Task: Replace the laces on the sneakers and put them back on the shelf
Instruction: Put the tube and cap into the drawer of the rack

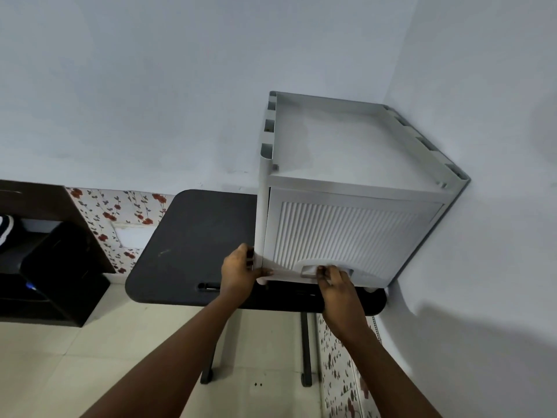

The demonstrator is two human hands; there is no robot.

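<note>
The box sits on the right end of the counter, in the corner. A shelf stands left.

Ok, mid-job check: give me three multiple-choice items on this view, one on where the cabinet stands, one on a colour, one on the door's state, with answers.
1. Where does the cabinet stand?
A. on the floor
B. on the dark table
C. on the black shelf unit

2. What colour is the cabinet?
A. light grey
B. red
C. black

3. What state is the cabinet's ribbed door in?
A. taken off
B. wide open
C. closed

Answers: 1 B, its base sits on the tabletop by the wall corner. 2 A, top, sides and door are all pale grey. 3 C, the door lies flush while the right hand touches the handle and the left hand grips the front corner.
</note>
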